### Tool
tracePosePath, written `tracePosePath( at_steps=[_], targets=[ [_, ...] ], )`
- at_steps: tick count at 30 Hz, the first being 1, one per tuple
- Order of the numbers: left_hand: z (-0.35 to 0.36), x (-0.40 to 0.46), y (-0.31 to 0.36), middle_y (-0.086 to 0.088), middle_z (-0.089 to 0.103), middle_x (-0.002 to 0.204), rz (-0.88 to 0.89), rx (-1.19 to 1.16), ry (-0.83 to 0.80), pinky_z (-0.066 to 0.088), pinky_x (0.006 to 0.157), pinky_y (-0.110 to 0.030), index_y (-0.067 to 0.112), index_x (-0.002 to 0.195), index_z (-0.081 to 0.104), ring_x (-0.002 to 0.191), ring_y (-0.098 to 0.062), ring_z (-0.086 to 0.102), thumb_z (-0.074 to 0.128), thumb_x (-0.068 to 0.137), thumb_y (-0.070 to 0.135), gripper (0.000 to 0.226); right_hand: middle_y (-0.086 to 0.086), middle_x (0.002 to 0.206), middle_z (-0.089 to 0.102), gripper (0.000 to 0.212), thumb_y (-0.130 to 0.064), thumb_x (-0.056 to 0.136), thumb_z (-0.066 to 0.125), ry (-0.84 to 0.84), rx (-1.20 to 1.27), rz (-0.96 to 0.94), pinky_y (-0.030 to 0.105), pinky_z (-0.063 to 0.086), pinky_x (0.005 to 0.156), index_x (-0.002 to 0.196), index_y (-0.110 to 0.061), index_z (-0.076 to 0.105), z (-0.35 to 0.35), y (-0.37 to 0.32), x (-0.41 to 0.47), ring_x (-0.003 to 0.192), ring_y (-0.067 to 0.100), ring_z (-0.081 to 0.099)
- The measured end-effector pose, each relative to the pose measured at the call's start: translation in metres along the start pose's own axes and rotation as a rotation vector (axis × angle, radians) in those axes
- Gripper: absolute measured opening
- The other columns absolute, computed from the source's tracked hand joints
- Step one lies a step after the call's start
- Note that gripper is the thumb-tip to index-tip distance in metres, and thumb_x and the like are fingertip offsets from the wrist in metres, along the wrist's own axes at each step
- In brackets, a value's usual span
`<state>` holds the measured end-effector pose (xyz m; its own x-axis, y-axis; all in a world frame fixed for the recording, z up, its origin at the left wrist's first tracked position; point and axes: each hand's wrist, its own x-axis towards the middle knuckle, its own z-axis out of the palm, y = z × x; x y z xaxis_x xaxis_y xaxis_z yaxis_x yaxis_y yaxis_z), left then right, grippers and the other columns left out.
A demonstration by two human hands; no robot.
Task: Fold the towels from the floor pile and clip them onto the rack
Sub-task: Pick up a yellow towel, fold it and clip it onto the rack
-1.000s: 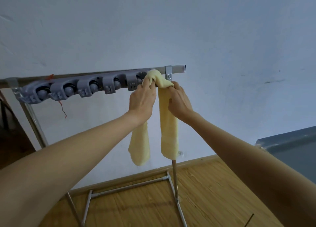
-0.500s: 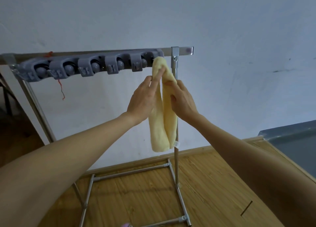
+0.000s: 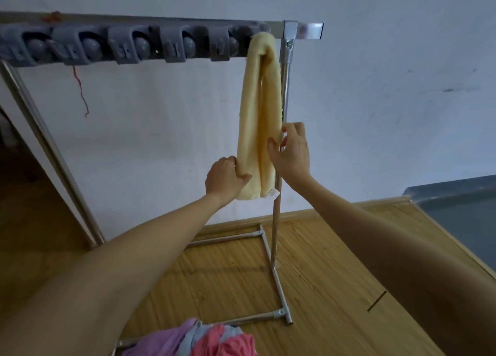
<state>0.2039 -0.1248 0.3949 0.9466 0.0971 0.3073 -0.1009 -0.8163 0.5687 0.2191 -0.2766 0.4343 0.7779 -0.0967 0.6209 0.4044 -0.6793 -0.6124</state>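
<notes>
Pale yellow towel (image 3: pixel 258 119), folded into a long doubled strip, hanging from the rightmost clip of the rack (image 3: pixel 288 30). Left hand (image 3: pixel 225 179) curled round its lower left edge; right hand (image 3: pixel 292 151) loosely spread, touching its right side. Pink, lilac and blue towel pile (image 3: pixel 204 341) on the floor.

Both forearms are bare from the frame's lower edge to the wrists, no sleeve showing. The left hand (image 3: pixel 225 177) and right hand (image 3: pixel 292 154) wear nothing.
</notes>
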Motion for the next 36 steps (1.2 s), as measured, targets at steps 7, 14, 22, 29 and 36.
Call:
tracePosePath(
  at_steps=[7, 14, 22, 29, 36],
  targets=[
    [0.024, -0.005, -0.016, -0.007, 0.058, 0.086, -0.155, -0.187, 0.116, 0.042, 0.058, -0.029, 0.008, 0.087, 0.050, 0.075, -0.024, 0.058, 0.064, 0.082, 0.012, 0.015, 0.011, 0.084, 0.057, 0.011, -0.011, 0.089, 0.049, -0.137, -0.056, 0.163, 0.043, 0.048, 0.058, 0.093, -0.009, 0.039, 0.023, 0.016, -0.014, 0.070, 0.026, 0.055],
    [0.041, -0.012, -0.036, -0.008, 0.060, 0.095, -0.071, -0.147, 0.001, 0.054, 0.068, -0.033, 0.008, 0.109, 0.053, 0.083, -0.025, 0.062, 0.064, 0.085, 0.010, 0.026, 0.009, 0.084, 0.059, 0.025, -0.010, 0.094, 0.046, -0.244, -0.118, 0.067, 0.044, 0.055, 0.058, 0.116, -0.004, 0.037, 0.026, 0.016, -0.028, 0.068, 0.029, 0.061],
    [0.037, -0.056, -0.057, -0.007, 0.056, 0.113, -0.081, -0.056, -0.337, 0.042, 0.077, -0.027, 0.012, 0.121, 0.051, 0.098, -0.021, 0.055, 0.063, 0.085, 0.012, 0.038, 0.014, 0.103, 0.061, 0.022, -0.008, 0.093, 0.046, -0.553, -0.094, 0.102, 0.049, 0.052, 0.083, 0.113, -0.001, 0.044, 0.016, 0.024, -0.053, 0.095, 0.033, 0.060],
    [0.007, -0.146, -0.107, -0.013, 0.057, 0.124, -0.250, 0.072, -0.419, 0.045, 0.091, -0.033, 0.006, 0.123, 0.054, 0.113, -0.027, 0.054, 0.059, 0.085, 0.008, 0.039, 0.018, 0.134, 0.047, 0.053, -0.009, 0.092, 0.051, -0.829, -0.228, 0.239, 0.037, 0.040, 0.094, 0.139, 0.000, 0.030, 0.012, 0.037, -0.146, 0.123, 0.033, 0.047],
    [-0.022, -0.247, -0.179, -0.016, 0.060, 0.121, -0.419, 0.141, -0.475, 0.046, 0.085, -0.032, 0.004, 0.121, 0.057, 0.109, -0.030, 0.058, 0.063, 0.081, 0.008, 0.040, 0.023, 0.134, 0.047, 0.051, -0.011, 0.090, 0.054, -1.206, -0.326, 0.112, 0.040, 0.043, 0.095, 0.135, 0.001, 0.036, 0.057, 0.014, -0.282, 0.122, 0.037, 0.048]
  ],
)
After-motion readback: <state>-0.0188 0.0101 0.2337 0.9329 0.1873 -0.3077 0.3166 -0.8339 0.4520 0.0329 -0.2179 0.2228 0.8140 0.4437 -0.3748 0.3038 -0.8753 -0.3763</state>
